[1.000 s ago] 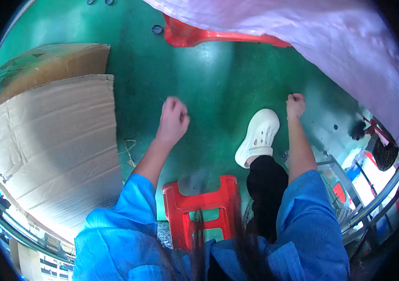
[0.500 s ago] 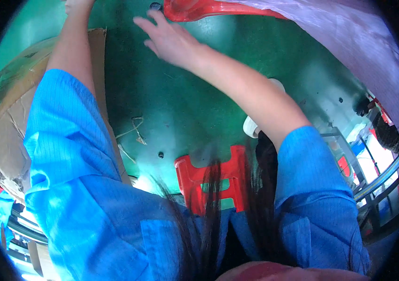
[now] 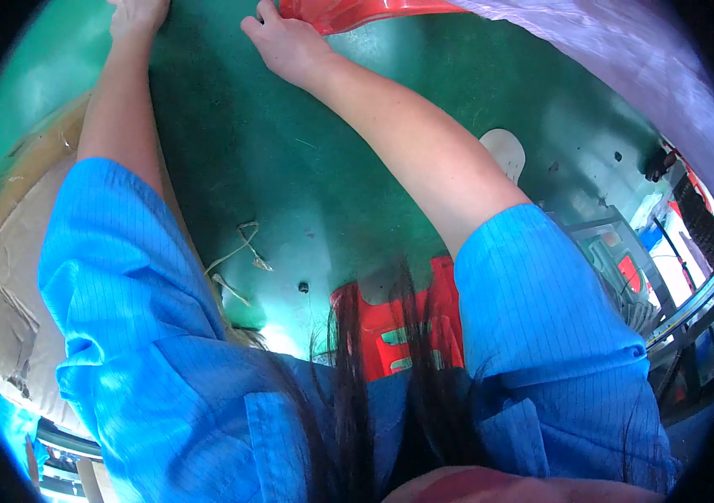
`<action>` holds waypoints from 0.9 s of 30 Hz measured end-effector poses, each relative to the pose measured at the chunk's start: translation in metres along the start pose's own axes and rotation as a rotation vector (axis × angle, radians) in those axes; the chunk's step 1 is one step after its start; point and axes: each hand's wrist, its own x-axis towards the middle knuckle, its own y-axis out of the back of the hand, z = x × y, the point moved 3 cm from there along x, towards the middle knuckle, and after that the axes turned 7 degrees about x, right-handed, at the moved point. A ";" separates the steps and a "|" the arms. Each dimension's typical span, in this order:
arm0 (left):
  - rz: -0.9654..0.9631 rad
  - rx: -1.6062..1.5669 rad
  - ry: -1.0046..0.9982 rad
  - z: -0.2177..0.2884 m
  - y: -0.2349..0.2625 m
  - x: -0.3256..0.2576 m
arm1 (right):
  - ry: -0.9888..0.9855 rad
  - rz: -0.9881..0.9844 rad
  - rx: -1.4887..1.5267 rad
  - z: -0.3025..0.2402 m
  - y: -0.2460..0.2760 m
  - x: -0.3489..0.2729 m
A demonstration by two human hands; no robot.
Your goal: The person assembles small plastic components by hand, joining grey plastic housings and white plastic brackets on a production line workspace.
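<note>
Left hand (image 3: 137, 13): top edge, fingers can't tell | right hand (image 3: 290, 46): fingers apart, by red plastic (image 3: 353, 12) | green floor (image 3: 223, 117) between

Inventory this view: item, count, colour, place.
Floor: one, green, throughout
Cardboard box: one, brown, left
Plastic piece: one, red, top
Stool: one, red, lower centre
Cloth: one, lavender, upper right
Shoe: one, white, right, partly hidden
String: count unclear, tan, floor
Dark bits: several, black, floor
Frame: one, grey, right
Clutter: uncounted, mixed, right edge
Hair: strands, dark, bottom
Sleeves: two, blue, both sides
Left hand: one, bare, top left
Right hand: one, bare, top
</note>
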 end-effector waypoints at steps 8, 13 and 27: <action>0.053 -0.042 -0.251 -0.024 -0.023 -0.002 | 0.099 0.265 0.388 -0.032 0.024 -0.070; 0.064 -0.554 -0.027 0.091 0.042 -0.097 | -0.380 0.178 0.602 -0.022 0.051 -0.168; -0.841 -1.603 0.483 0.021 0.394 -0.513 | -0.830 0.187 0.553 -0.180 0.134 -0.367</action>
